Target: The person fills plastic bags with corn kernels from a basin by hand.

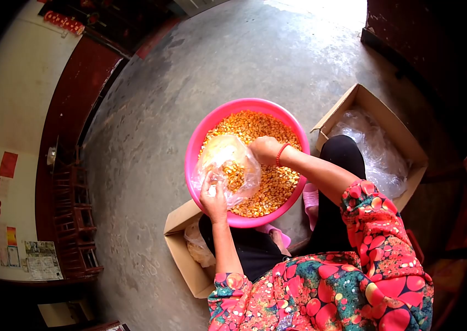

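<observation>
A pink basin (192, 144) full of loose yellow-orange corn kernels (269, 190) stands on the floor before my knees. Over the kernels, a clear plastic bag (223, 150) is spread with its mouth wide, and some kernels show inside it. My left hand (214, 199) is closed on the bag's near left edge, above the basin's rim. At the bag's right edge, my right hand (266, 150), with a red bracelet at the wrist, is curled closed against the plastic; its fingertips are hidden.
To the right of my knee, an open cardboard box (414, 160) holds clear plastic bags (368, 149). Another cardboard box (181, 220) at my left contains a filled-looking bag (199, 245). Wooden chairs (73, 220) line the left wall. Grey concrete floor (139, 143) surrounds the basin.
</observation>
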A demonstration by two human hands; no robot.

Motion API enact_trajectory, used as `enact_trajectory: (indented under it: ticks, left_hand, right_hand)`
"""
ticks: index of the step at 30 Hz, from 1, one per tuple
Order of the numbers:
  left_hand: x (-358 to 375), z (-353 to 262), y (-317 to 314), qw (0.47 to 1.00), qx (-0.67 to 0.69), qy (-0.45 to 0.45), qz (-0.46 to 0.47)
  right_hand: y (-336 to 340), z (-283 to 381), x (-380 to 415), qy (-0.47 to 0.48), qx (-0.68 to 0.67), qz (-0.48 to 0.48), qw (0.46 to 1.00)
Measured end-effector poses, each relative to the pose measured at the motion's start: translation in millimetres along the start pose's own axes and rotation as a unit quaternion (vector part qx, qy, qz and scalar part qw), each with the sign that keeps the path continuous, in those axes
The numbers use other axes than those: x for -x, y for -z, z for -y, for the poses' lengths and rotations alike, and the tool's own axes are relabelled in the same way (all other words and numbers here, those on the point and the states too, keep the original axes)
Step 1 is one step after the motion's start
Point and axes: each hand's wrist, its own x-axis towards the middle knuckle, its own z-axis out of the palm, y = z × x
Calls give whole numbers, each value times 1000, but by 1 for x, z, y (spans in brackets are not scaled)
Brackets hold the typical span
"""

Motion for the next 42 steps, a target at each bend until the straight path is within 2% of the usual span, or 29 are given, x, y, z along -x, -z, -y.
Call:
enact_trajectory:
  ticks: [2,3,4,5,6,7,9,10,12,13,15,16,19,21,22,23,25,26,28,33,35,36,37,40,41,42]
  left_hand:
    - [0,-1,0,1000,5,1,-1]
    - [0,-3,1,1000,1,4,1]
    - [1,-4,1,1000,-4,6,2]
    - [1,-4,0,1000,-3,7,2]
    - [1,-4,0,1000,-1,3,0]
    - [1,-4,0,1000,1,0,-2]
    - [1,-3,0,1000,6,2,-4]
    - [1,-3,0,1000,10,4,-5]
    - [0,-3,0,1000,10,5,-6]
    - [1,-3,0,1000,10,7,-6]
    - [1,-4,0,1000,7,6,-4]
    - [1,-6,1,1000,5,6,-2]
    - [1,-14,1,1000,0,6,11]
    - [1,-11,1,1000,-1,2,9]
    - [0,-10,0,1000,-1,-3,6]
    - [1,-10,0,1000,-1,-3,6]
    - [2,-13,0,1000,7,9,-1]
    - [2,-12,0,1000,6,9,0]
    - [2,-9,0,1000,15,13,2]
    - [0,1,0,1000,17,-1,15]
    - [0,3,0,1000,18,-8,11]
    - [-1,4,0,1000,22,0,12]
    - [-1,6,0,1000,25,9,13]
    - [3,0,2,1000,25,-1,12]
    - [3,-4,2,1000,25,-1,12]
    - [3,-8,3,1000,2,-2,11]
  right_hand:
    - [-6,-11,-10,21,-80,-6,997]
    - [-1,-12,-12,20,-80,-5,997]
    - [4,-14,-13,16,-191,-48,980]
    - [7,-14,-13,12,-301,-90,949]
    - [31,-2,2,-78,-437,-42,895]
    - [35,-4,4,-79,-516,-24,853]
    - [38,-1,3,-121,-608,-48,783]
    - [37,-2,2,-121,-608,-48,783]
    - [40,-2,0,-109,-675,-28,729]
    - [43,0,1,-109,-674,-28,730]
    - [52,11,5,-39,-717,51,695]
    - [60,21,12,-12,-688,77,722]
    - [67,43,23,95,-632,206,741]
    - [61,56,23,81,-573,264,772]
    - [55,60,21,99,-566,277,770]
    - [51,64,21,88,-521,253,811]
    - [37,65,17,67,-476,209,852]
    - [30,64,13,67,-476,209,852]
    - [19,62,6,6,-458,162,874]
    - [17,57,4,-11,-507,122,853]
    - [24,57,10,82,-413,77,904]
    - [25,54,5,166,-328,41,929]
    - [26,50,3,166,-328,41,929]
    - [48,44,7,179,-488,94,849]
    - [60,41,7,113,-518,138,837]
    - [68,37,6,99,-520,96,843]
